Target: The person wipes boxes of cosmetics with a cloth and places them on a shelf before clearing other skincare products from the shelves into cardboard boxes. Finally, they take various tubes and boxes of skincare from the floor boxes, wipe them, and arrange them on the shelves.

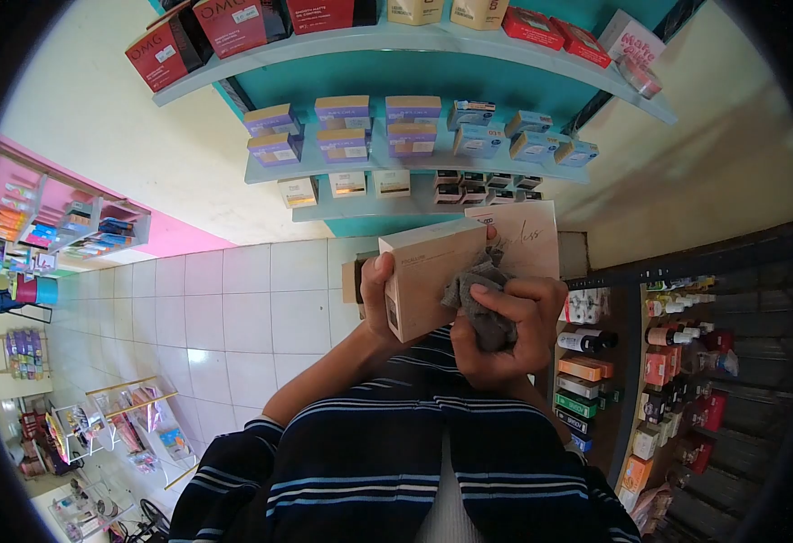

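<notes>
My left hand (378, 294) grips a cream cosmetics box (428, 262) at its left edge, with the thumb on the near side. The box is tilted in front of my chest. In my right hand (518, 330) is a bunched grey cloth (482, 303), its upper end against the right side of the box. Just behind stands a second pale box or panel (536, 237) with script lettering ending in "less". Whether it is held or rests on something is hidden by the hands and the box.
Ahead, wall shelves (414, 163) carry purple boxes (342, 115), blue boxes (478, 140) and red boxes (242, 23). A product rack (631, 362) stands close on the right. Display stands (138, 416) are at the left on the tiled floor (251, 317).
</notes>
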`<state>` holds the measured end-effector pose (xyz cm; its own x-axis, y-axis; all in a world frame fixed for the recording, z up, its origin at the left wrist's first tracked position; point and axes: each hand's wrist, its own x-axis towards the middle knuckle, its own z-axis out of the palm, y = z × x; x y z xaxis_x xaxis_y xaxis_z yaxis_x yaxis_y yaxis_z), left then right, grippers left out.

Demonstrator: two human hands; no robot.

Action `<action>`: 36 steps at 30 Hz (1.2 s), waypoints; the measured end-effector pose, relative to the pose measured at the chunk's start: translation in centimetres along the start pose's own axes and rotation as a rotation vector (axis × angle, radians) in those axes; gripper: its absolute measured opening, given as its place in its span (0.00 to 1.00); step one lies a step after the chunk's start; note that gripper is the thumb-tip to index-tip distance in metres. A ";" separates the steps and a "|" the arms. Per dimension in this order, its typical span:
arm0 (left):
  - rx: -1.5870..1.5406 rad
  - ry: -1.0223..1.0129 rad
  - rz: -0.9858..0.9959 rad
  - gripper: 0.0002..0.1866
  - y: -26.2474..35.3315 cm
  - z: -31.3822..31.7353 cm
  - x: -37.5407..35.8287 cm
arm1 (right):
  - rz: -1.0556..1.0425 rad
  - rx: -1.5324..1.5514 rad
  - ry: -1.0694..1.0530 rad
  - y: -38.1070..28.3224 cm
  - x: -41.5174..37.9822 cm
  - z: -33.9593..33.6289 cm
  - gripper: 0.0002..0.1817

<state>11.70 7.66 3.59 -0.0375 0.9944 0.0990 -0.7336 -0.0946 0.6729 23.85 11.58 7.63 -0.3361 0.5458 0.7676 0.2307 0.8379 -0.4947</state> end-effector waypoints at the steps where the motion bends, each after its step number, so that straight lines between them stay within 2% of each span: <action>1: -0.001 0.007 -0.006 0.52 0.0 0.0 0.0 | 0.000 0.000 -0.001 0.0 -0.1 0.0 0.16; 5: -0.013 0.031 -0.013 0.52 -0.1 0.0 -0.1 | -0.001 0.003 0.005 0.0 -0.1 0.0 0.16; 7: -0.176 0.031 0.003 0.49 0.0 0.5 -0.1 | -0.005 0.005 0.008 0.0 -0.1 -0.1 0.15; 14: -0.179 0.067 -0.005 0.49 -0.1 0.5 -0.3 | 0.002 0.016 -0.002 -0.1 -0.1 -0.2 0.16; 16: 0.038 -0.010 -0.008 0.51 0.3 0.6 -0.2 | 0.005 0.020 -0.007 -0.1 0.1 -0.1 0.16; 19: 0.178 -0.062 -0.015 0.51 0.4 1.3 0.2 | 0.059 0.032 0.016 -0.6 0.8 0.5 0.15; 20: 0.178 -0.063 -0.013 0.51 0.4 1.4 0.1 | -0.002 0.057 -0.021 -0.7 1.0 0.6 0.15; 22: -0.069 -0.021 -0.009 0.46 0.7 1.7 0.0 | -0.069 0.088 -0.054 -0.7 1.0 0.7 0.15; 26: -0.054 0.056 0.033 0.46 1.3 2.1 0.1 | -0.063 0.241 -0.139 0.1 -0.9 0.5 0.14; 28: 0.409 -0.065 0.125 0.47 1.1 0.4 0.9 | 0.087 0.190 -0.049 0.8 -1.4 0.6 0.14; 29: 0.546 -0.131 0.205 0.49 1.0 -0.4 1.4 | 0.084 0.190 -0.051 0.8 -0.9 0.6 0.14; 31: 0.601 -0.066 0.219 0.50 0.8 0.3 0.9 | 0.634 0.503 0.074 0.4 0.8 0.6 0.15; 32: 0.655 -0.003 0.231 0.50 0.7 0.5 0.8 | 0.632 0.504 0.075 0.2 0.8 0.3 0.15; 34: 0.671 -0.024 0.257 0.51 0.5 -0.2 0.7 | 0.263 0.474 0.024 0.3 0.9 -0.6 0.12; 36: 0.722 -0.060 0.274 0.51 0.7 -0.2 0.7 | 0.194 0.458 -0.032 0.4 1.5 -1.1 0.11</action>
<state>11.01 8.33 3.95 -0.1024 0.9285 0.3568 -0.0787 -0.3651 0.9276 24.43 12.72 9.08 -0.3563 0.6864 0.6340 -0.1301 0.6355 -0.7611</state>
